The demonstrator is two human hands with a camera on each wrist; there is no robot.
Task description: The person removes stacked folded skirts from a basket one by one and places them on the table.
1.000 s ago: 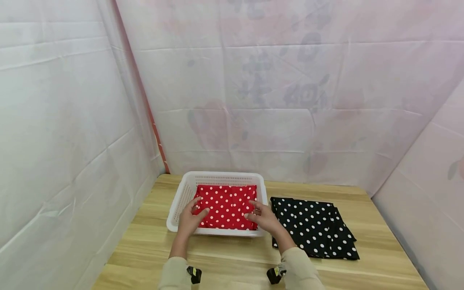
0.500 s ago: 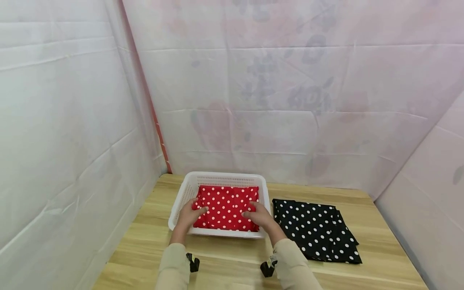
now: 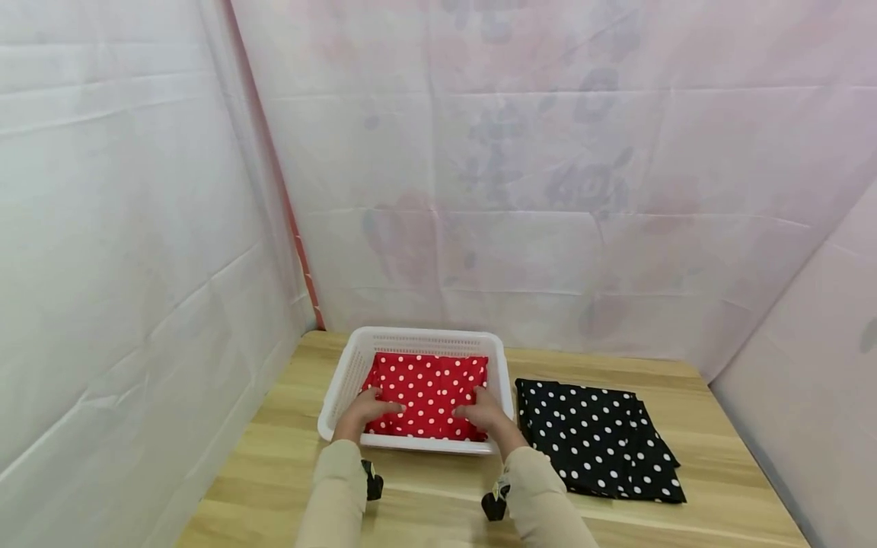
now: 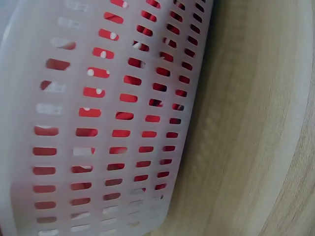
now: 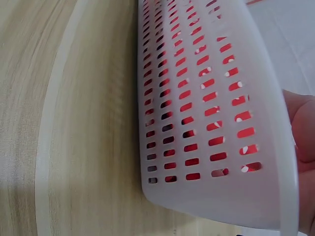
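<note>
A folded red cloth with white polka dots (image 3: 432, 384) lies in the white plastic basket (image 3: 448, 335). My left hand (image 3: 366, 412) reaches over the front rim to the cloth's left side, thumb spread inward across it. On the right side of the cloth, my right hand (image 3: 485, 413) has its thumb pointing inward and its fingers spread apart from it. Through the slots of the perforated basket wall (image 4: 110, 123), red fabric shows in the left wrist view. Part of the right palm (image 5: 304, 128) appears behind the basket rim (image 5: 285, 162) in the right wrist view.
A folded black cloth with white dots (image 3: 596, 438) lies on the wooden table (image 3: 726, 472), right of the basket. White sheeting (image 3: 521, 228) hangs behind the table and along both sides. A black wrist device (image 3: 495, 502) sits by the right sleeve.
Both hands have moved lower into the basket and slightly closer together, onto the red cloth. The basket and the black cloth keep their places; the head view has shifted slightly.
</note>
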